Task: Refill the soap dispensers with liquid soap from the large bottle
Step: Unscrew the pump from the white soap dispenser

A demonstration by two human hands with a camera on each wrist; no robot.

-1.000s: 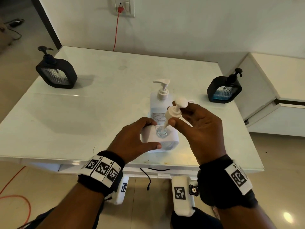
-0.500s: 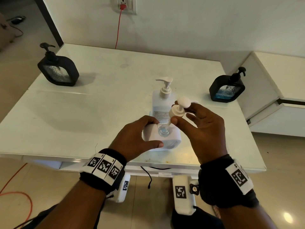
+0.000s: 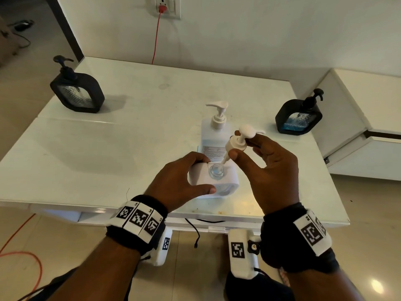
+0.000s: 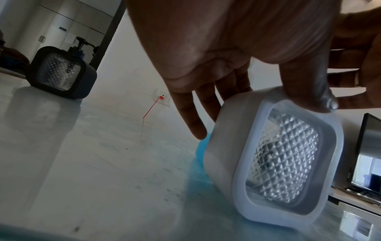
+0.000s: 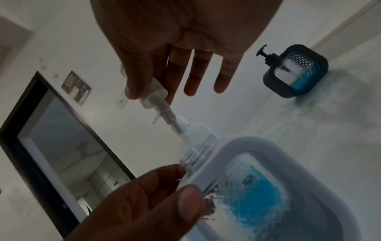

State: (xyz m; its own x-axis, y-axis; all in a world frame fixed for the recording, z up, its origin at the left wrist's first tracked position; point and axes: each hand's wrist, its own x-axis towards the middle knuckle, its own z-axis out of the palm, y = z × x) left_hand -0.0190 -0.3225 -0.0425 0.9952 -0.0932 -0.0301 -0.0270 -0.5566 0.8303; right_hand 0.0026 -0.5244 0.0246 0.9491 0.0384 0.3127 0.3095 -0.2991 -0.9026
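A white soap dispenser (image 3: pixel 226 185) stands near the table's front edge, its clear neck (image 3: pixel 216 171) uncapped. My left hand (image 3: pixel 202 173) grips its left side, thumb in front and fingers behind. My right hand (image 3: pixel 237 144) pinches the white pump head (image 3: pixel 237 142) just above it, tilted, with the pump's tube reaching down into the neck. The right wrist view shows blue liquid low inside the dispenser (image 5: pixel 257 187). The large clear bottle (image 3: pixel 213 135) with a white pump stands right behind it.
Two black dispensers stand on the white table (image 3: pixel 130 148), one at the far left (image 3: pixel 77 94) and one at the far right (image 3: pixel 298 118), the right one showing blue liquid. A white cabinet (image 3: pixel 368 127) flanks the table on the right. A red cable (image 3: pixel 156 40) hangs from the wall socket.
The pump head has leaned a little to the right in my right fingers, its tube still in the neck. My left hand keeps the same hold on the white dispenser.
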